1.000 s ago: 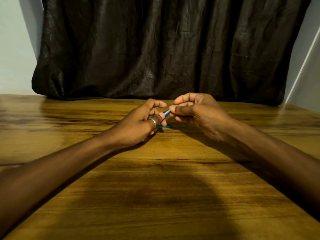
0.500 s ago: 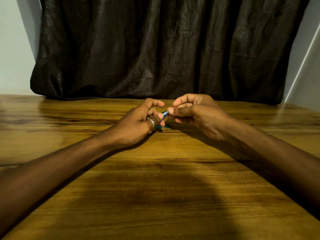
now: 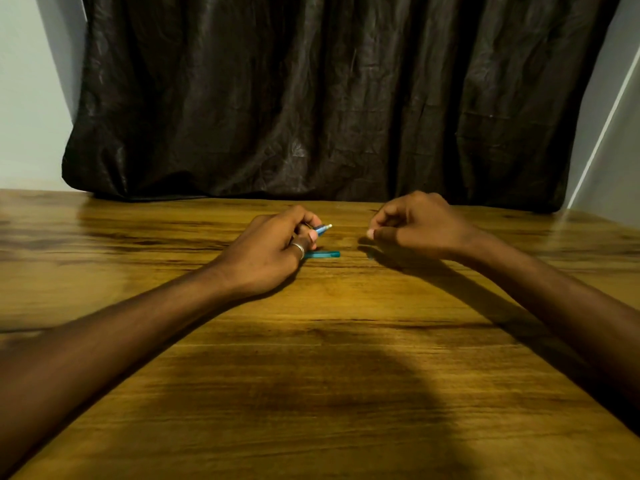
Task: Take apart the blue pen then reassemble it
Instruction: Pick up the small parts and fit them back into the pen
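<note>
My left hand (image 3: 273, 247) grips the blue pen barrel (image 3: 321, 230); its pale tip sticks out to the right past my thumb. Just below it, a teal pen cap (image 3: 323, 254) lies flat on the wooden table (image 3: 322, 358), with one end hidden under my left fingers. My right hand (image 3: 415, 226) hovers a short way to the right of the pen, apart from it. Its fingers are curled and thumb and forefinger are pressed together. No piece shows between them.
A dark crinkled curtain (image 3: 329, 98) hangs along the table's far edge, just behind both hands. Pale walls stand at either side. My forearms stretch in over the table from the bottom corners.
My right hand has left the pen tip and moved to the right, so the two hands are now apart. The teal cap on the table has come into full view.
</note>
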Tool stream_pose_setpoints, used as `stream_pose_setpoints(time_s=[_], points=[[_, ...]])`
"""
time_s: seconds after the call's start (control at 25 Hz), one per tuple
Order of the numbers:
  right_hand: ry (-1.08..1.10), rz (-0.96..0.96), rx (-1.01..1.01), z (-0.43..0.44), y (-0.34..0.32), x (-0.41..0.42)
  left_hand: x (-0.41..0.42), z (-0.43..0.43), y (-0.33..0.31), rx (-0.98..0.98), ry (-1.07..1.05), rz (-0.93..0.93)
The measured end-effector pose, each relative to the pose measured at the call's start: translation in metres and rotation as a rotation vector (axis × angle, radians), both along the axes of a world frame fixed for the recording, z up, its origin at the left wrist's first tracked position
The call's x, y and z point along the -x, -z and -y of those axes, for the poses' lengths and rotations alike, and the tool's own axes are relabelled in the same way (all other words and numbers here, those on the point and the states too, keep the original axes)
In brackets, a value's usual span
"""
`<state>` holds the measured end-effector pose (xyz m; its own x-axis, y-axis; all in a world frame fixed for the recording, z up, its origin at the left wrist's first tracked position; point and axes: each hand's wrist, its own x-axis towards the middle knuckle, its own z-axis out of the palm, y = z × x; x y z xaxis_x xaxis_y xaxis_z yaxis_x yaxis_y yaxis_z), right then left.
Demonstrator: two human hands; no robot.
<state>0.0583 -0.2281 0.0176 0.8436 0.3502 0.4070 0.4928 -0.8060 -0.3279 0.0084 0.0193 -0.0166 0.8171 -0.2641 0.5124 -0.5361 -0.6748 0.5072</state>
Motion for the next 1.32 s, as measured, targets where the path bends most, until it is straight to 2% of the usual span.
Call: stream_pose_setpoints(time_s=[0.2, 0.36, 0.4, 0.56, 0.64, 0.92, 1.32], points=[[-0.08, -0.102, 0.021, -0.003, 0.006, 0.002, -0.002, 0.0, 0.001, -0.026, -0.024, 0.023], [-0.067, -0.09, 0.05, -0.004, 0.009, 0.0, -0.002, 0.001, 0.001, -0.009, -0.008, 0.02], [-0.064, -0.111, -0.042, -0.005, 0.009, 0.0, -0.002, 0.001, 0.001, 0.001, 0.001, 0.015], [-0.197, -0.383, -0.757, -0.018, 0.004, 0.007, 0.001, 0.002, 0.0, 0.028, 0.051, 0.003], [-0.257, -0.454, -0.873, -0.023, 0.005, 0.01, 0.003, 0.003, 0.0, 0.031, 0.073, 0.005], [-0.302, -0.471, -0.911, -0.031, 0.005, 0.018, 0.003, 0.004, 0.0, 0.043, 0.087, 0.011], [-0.306, -0.447, -0.85, -0.032, 0.006, 0.019, 0.003, 0.005, 0.0, 0.038, 0.086, 0.012]])
